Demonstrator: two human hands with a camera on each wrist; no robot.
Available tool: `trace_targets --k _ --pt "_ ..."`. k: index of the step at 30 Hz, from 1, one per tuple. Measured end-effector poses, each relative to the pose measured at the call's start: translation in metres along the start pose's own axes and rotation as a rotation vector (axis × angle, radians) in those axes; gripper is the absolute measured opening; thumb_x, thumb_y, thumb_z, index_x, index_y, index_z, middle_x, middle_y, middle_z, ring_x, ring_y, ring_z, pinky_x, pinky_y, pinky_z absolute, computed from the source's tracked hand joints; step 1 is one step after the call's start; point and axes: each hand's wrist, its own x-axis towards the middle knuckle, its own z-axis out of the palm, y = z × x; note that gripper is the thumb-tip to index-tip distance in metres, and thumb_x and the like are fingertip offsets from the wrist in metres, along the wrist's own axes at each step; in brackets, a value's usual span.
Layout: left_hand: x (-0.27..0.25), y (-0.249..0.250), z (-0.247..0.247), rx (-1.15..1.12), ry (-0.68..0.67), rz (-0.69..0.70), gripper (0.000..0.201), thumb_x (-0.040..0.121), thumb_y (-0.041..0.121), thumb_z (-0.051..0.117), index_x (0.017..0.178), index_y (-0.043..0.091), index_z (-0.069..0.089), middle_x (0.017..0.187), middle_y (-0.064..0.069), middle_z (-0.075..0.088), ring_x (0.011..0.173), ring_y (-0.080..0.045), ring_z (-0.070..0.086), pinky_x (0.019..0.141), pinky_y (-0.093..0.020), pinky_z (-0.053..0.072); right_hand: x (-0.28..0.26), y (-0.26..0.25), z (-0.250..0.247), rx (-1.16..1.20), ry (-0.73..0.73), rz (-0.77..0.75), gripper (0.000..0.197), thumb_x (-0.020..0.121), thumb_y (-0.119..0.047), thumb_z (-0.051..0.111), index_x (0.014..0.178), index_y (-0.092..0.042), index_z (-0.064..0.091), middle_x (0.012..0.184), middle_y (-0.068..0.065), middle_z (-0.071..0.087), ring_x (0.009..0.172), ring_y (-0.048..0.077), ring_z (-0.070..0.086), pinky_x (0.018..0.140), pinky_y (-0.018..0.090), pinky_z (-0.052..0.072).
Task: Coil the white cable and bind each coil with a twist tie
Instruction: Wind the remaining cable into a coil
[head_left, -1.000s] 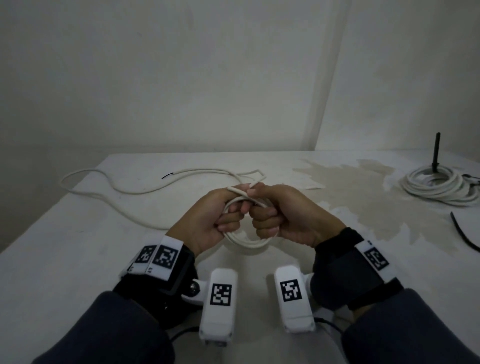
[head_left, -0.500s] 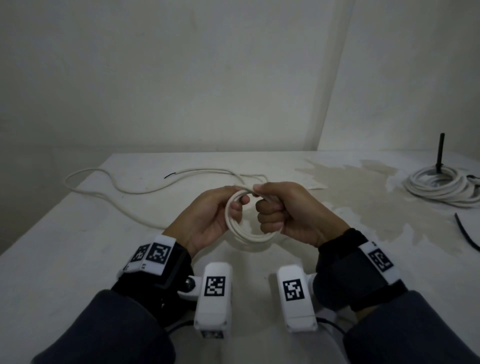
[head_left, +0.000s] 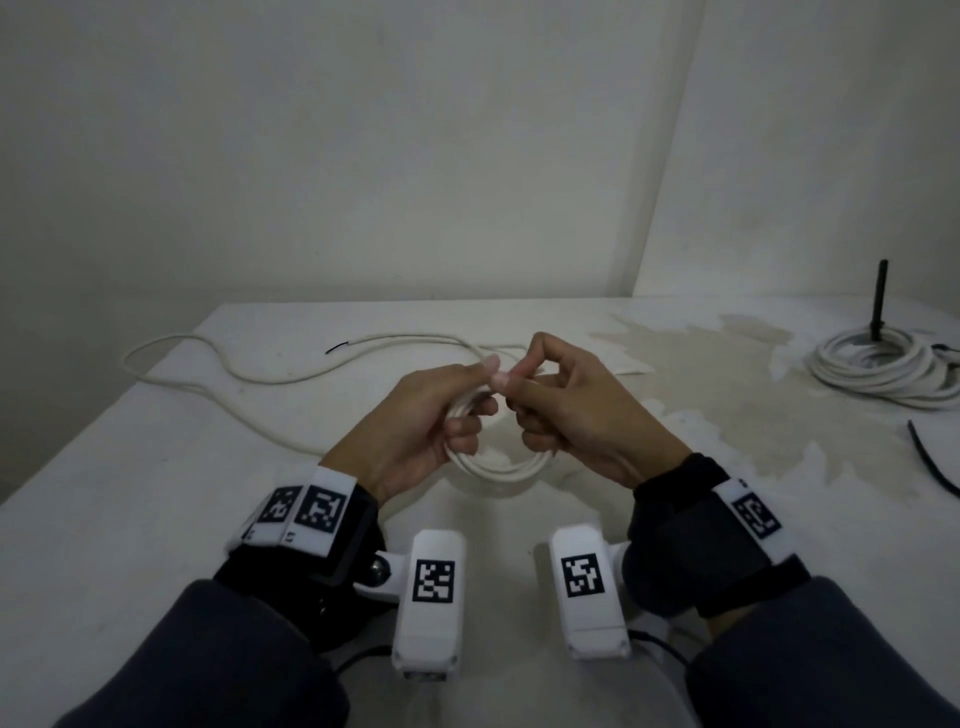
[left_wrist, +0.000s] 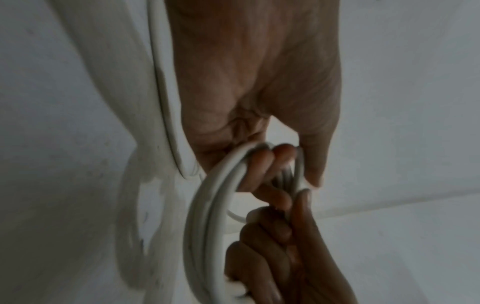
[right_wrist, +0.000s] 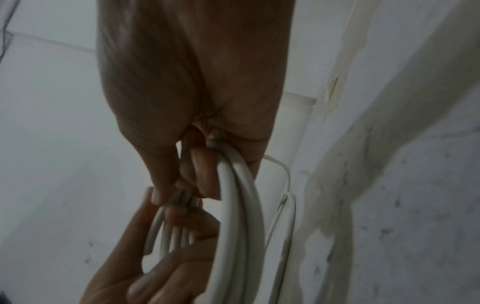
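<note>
A small coil of white cable (head_left: 498, 467) hangs between both hands above the table's middle. My left hand (head_left: 485, 387) grips the coil's left side, fingers curled through the loop (left_wrist: 272, 162), thumb on top. My right hand (head_left: 519, 395) pinches the strands at the coil's top between thumb and forefinger (right_wrist: 179, 195), while its other fingers curl round the coil's right side (right_wrist: 239, 205). The cable's loose tail (head_left: 218, 358) trails left across the table to a bare dark end (head_left: 337, 347). I cannot make out a twist tie in either hand.
A larger white coil (head_left: 883, 364) lies at the far right around a black upright post (head_left: 879, 301). A black tie or wire (head_left: 930, 467) lies near the right edge. The white table (head_left: 130, 519) has a stained patch at right; walls stand close behind.
The right hand went from a fist round the coil to a thumb-and-forefinger pinch at its top. The left fingers curled back through the loop. Both hands stayed at the table's middle.
</note>
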Motion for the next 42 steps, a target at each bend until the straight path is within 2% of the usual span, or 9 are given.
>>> trace_targets --k 4,8,12,16,22,26,33,40,42 --pt "0.002 -0.002 0.002 -0.006 0.018 0.033 0.015 0.087 0.021 0.059 0.086 0.01 0.049 0.058 0.002 0.047 0.038 -0.003 0.028 0.036 -0.014 0.027 0.001 0.0 -0.001 -0.014 0.055 -0.005 0.023 0.089 -0.015 0.065 0.074 -0.012 0.048 0.057 0.006 0.052 0.044 0.012 0.034 0.044 0.023 0.031" --pt "0.0 -0.002 0.003 0.104 0.073 0.152 0.025 0.092 0.021 0.057 0.071 0.01 0.049 0.054 0.003 0.043 0.041 -0.006 0.026 0.038 -0.015 0.025 0.002 0.002 -0.009 -0.201 0.138 -0.03 0.01 0.091 -0.023 0.064 0.087 -0.015 0.068 0.066 0.005 0.065 0.051 0.011 0.058 0.056 0.026 0.05" --pt "-0.003 -0.002 0.001 0.282 0.082 0.222 0.029 0.091 0.024 0.061 0.065 0.011 0.054 0.051 0.006 0.044 0.045 -0.008 0.026 0.042 -0.018 0.026 0.003 0.002 -0.027 -0.615 0.157 -0.122 0.017 0.082 -0.037 0.071 0.071 -0.024 0.073 0.046 -0.022 0.052 0.052 -0.007 0.047 0.058 0.009 0.032" --pt "-0.004 -0.002 0.004 0.352 0.064 0.262 0.028 0.09 0.023 0.062 0.067 0.011 0.053 0.048 0.007 0.044 0.042 -0.006 0.03 0.044 -0.019 0.026 0.004 0.003 -0.035 -0.704 0.128 -0.152 0.025 0.08 -0.044 0.069 0.062 -0.028 0.066 0.065 -0.021 0.06 0.073 -0.009 0.053 0.073 0.017 0.034" --pt "-0.004 -0.001 0.007 0.285 0.078 0.382 0.025 0.085 0.026 0.062 0.073 0.005 0.054 0.049 0.006 0.046 0.042 -0.008 0.031 0.044 -0.019 0.027 0.002 0.0 -0.032 -0.334 0.009 -0.178 0.029 0.083 -0.033 0.064 0.065 -0.012 0.057 0.063 -0.004 0.064 0.063 0.007 0.058 0.066 0.021 0.046" --pt "-0.002 -0.001 0.01 0.199 0.159 0.457 0.026 0.091 0.027 0.056 0.08 0.004 0.052 0.051 0.007 0.045 0.041 -0.007 0.032 0.042 -0.017 0.03 0.0 -0.001 -0.016 0.005 -0.13 0.0 0.043 0.094 -0.032 0.049 0.102 0.009 0.056 0.078 0.016 0.071 0.078 0.026 0.071 0.069 0.031 0.056" --pt "0.005 -0.007 0.01 0.157 0.316 0.461 0.031 0.098 0.033 0.044 0.091 0.004 0.052 0.062 -0.005 0.046 0.041 -0.003 0.04 0.041 -0.016 0.035 -0.001 0.0 0.009 0.267 -0.175 0.068 0.033 0.091 -0.031 0.047 0.087 -0.001 0.06 0.052 0.004 0.05 0.065 0.024 0.061 0.078 0.032 0.048" --pt "0.008 -0.012 0.011 0.275 0.306 0.453 0.034 0.1 0.035 0.038 0.093 0.004 0.051 0.064 -0.001 0.054 0.051 -0.008 0.049 0.052 -0.024 0.043 0.004 -0.005 0.013 0.349 -0.032 0.122 0.035 0.102 -0.028 0.038 0.076 -0.008 0.049 0.044 -0.009 0.026 0.035 0.006 0.026 0.061 0.028 0.038" --pt "0.009 -0.013 0.01 0.287 0.308 0.341 0.048 0.096 0.047 0.038 0.096 0.002 0.055 0.075 -0.008 0.061 0.063 -0.012 0.057 0.06 -0.026 0.049 0.006 -0.006 0.009 0.425 0.03 0.097 0.036 0.102 -0.029 0.037 0.075 -0.009 0.047 0.043 -0.009 0.026 0.033 0.005 0.024 0.054 0.024 0.039"
